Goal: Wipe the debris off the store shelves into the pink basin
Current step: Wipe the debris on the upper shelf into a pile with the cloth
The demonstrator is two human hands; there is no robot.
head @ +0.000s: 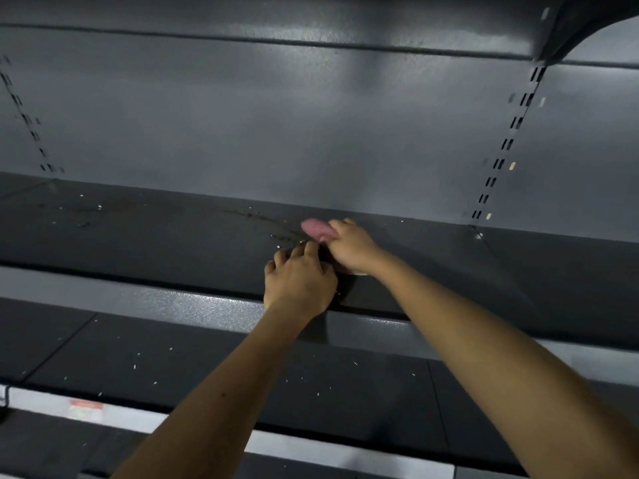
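Wiping the shelf (138, 236), the right hand (352, 247) is pinching a pink cloth (316, 229) beside brown crumbs (262, 216). The left hand (299, 283) is curling nearby; its grip I cannot tell. The pink basin is not showing. Next, the crumbs need sweeping forward. Some white bits (171, 348) are lying on the lower shelf (242, 392).

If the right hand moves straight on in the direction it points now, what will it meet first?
Probably the brown debris streak on the shelf, just ahead of the pink cloth the right hand holds.
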